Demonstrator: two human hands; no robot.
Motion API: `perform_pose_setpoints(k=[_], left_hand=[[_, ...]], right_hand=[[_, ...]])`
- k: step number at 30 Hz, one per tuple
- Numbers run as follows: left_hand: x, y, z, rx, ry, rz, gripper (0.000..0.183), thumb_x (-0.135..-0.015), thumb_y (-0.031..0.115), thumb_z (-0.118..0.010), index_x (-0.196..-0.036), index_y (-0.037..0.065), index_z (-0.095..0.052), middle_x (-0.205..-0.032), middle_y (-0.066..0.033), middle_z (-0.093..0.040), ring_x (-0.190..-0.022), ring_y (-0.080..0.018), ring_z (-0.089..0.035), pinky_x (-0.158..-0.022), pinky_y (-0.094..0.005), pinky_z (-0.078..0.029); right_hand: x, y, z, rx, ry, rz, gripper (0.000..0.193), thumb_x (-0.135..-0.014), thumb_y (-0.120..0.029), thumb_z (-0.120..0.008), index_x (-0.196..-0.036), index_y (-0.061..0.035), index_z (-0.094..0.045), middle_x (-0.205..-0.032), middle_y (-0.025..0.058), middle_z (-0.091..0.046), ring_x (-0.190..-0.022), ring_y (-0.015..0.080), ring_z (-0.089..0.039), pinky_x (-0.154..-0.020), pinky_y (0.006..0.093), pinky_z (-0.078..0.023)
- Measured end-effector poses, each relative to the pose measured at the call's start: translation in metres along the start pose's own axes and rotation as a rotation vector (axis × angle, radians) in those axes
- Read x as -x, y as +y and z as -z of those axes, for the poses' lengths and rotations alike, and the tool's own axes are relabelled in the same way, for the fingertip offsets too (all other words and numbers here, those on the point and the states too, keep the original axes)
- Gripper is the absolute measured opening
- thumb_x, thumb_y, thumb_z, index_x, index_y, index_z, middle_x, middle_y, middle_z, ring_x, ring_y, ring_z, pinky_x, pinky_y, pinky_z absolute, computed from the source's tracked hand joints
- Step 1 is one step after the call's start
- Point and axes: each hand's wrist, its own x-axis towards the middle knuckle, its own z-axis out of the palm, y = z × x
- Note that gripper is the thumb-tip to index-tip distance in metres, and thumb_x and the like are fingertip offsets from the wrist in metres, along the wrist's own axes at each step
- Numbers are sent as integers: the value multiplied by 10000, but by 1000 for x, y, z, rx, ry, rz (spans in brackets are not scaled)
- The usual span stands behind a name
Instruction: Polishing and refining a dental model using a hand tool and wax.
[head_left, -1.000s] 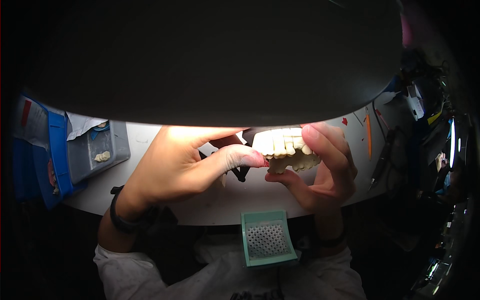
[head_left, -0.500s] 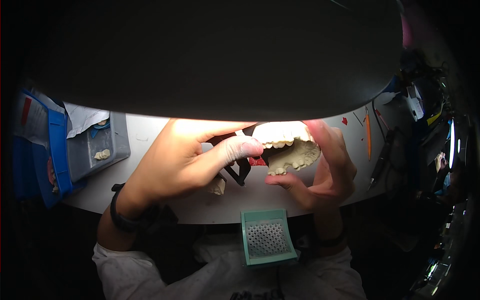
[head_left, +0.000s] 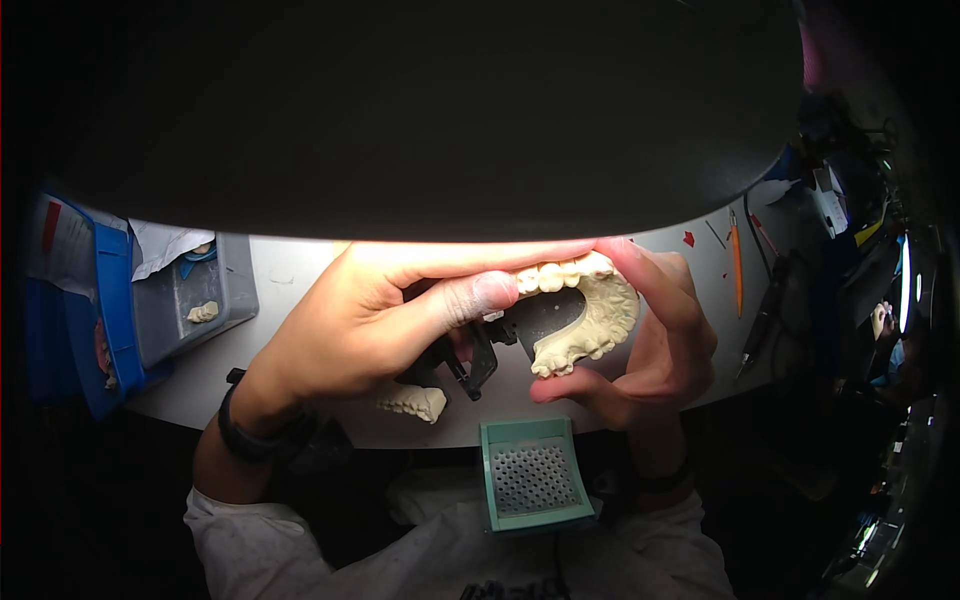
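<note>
A cream plaster dental cast (head_left: pixel 612 318), a horseshoe arch with teeth along it, is held up between my hands over the table. My left hand (head_left: pixel 345 315) is closed round its left end, the thumb on the teeth and the index finger along the far side. My right hand (head_left: pixel 670 335) grips the curved side, thumb at the near end, fingers at the far end. A black plastic hinged frame, like an articulator (head_left: pixel 480 362), hangs beneath my left hand. Below that hand a second plaster cast (head_left: pixel 418 402) shows in part; the rest is hidden.
A teal-framed perforated metal grate (head_left: pixel 538 480) juts from the table's near edge. At left, a grey tray (head_left: pixel 245 280) holds a plaster piece (head_left: pixel 203 312) beside a blue tray (head_left: pixel 120 310). An orange pencil-like tool (head_left: pixel 737 270) lies right. A large dark shape (head_left: pixel 430 130) overhangs the top.
The cast has tilted so its horseshoe outline faces up more. The black frame has shifted slightly, and more of the second cast shows under my left hand.
</note>
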Motion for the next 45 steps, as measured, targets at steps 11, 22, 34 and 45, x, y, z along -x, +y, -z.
perform_pose_setpoints(k=[11, 22, 34, 45], left_hand=[[0, 5, 3, -17, -3, 66, 389, -990, 109, -564, -1358, 3, -631, -1254, -136, -699, -1039, -142, -661, -839, -243, -514], [-2, -18, -5, -406, 251, -365, 222, -930, 143, -726, -1107, 11, -746, -873, -143, -756, -675, -169, -696, -601, -264, -521], [-7, -8, 13, -481, 31, 261, 513, -944, 174, -683, -1426, 38, -572, -1044, -149, -686, -804, -167, -645, -714, -296, -512], [-19, -24, -3, -751, 173, -57, 340, -894, 118, -730, -1199, -24, -689, -1088, -133, -664, -664, -163, -602, -652, -310, -500]], right_hand=[[0, -2, 1, -13, -10, -37, 904, -638, -378, -964, -1336, 27, -556, -1222, 165, -656, -1056, 250, -641, -911, 376, -529], [-4, 0, -12, -32, 121, 26, 654, -675, -3, -893, -1248, -96, -591, -1262, 132, -662, -1074, 295, -645, -853, 365, -563], [-8, -3, -16, 40, -137, -375, 639, -622, -190, -956, -1154, -2, -656, -1081, 133, -680, -1020, 263, -668, -884, 372, -539], [9, 10, -16, 142, -146, -427, 641, -727, -361, -877, -1237, -49, -645, -1095, 133, -664, -1155, 289, -536, -962, 416, -471]])
